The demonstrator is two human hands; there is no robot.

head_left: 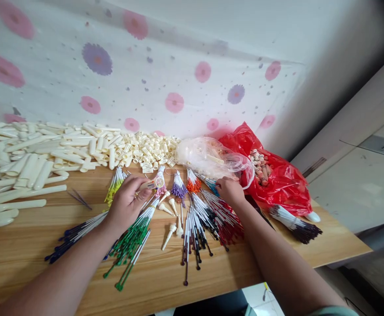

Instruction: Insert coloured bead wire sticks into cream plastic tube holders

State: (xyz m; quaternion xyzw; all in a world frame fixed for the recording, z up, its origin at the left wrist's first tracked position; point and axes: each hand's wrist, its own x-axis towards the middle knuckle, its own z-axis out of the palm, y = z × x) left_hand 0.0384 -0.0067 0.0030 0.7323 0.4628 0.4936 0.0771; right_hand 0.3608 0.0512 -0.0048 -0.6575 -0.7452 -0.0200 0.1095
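My left hand [128, 199] is closed on a cream slotted pen sleeve [149, 184], its round end facing right, with coloured marks in its side. Over the light-blue pen refills [211, 184], my right hand [230, 191] has its fingers pinched together at the coloured ends; what is between the fingertips is hidden. White-stemmed refills lie fanned in bundles between and below the hands: yellow [114, 188], purple [179, 188], orange [193, 182], green [130, 237], dark blue [75, 235], black [203, 219] and red [224, 217]. Several cream pointed pen tips [169, 236] lie among them.
Cream pen barrels [30, 162] are heaped at the back left, beside a pile of slotted sleeves [148, 149]. A clear plastic bag [208, 153] and a red bag [287, 184] holding small pieces stand at the back right. A dark-tipped refill bundle [295, 224] lies near the right edge.
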